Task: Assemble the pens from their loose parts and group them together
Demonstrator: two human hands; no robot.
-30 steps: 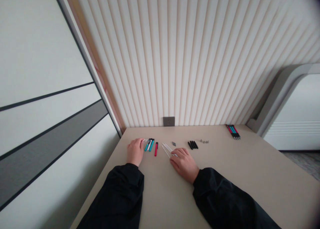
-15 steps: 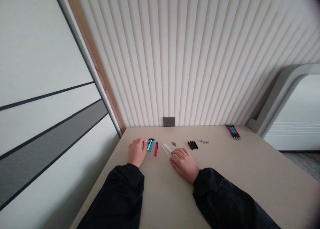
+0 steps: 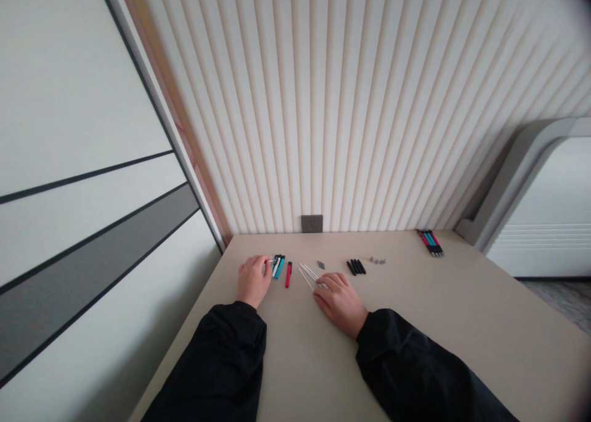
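My left hand (image 3: 253, 280) is at the left end of a row of pen barrels, its fingers curled together. A small whitish bit shows at its fingertips, too small to name. Beside the fingertips lie a white pen barrel (image 3: 276, 267) and a teal pen barrel (image 3: 280, 268), with black tops. A red pen barrel (image 3: 289, 275) lies apart to their right. My right hand (image 3: 340, 299) is low over the table, its thumb and fingers closed on the near ends of several thin white pen refills (image 3: 308, 271), which fan out to the upper left. Their near ends are hidden.
Small grey parts (image 3: 321, 265) lie behind the refills. Several black grips (image 3: 356, 267) sit to the right, with small grey tips (image 3: 377, 261) beyond. A row of pens (image 3: 430, 243) lies at the table's far right. A wall socket (image 3: 312, 223) is behind the table (image 3: 314, 373).
My left hand has shifted very slightly at the fingertips. My right hand and the parts on the table stay where they were.
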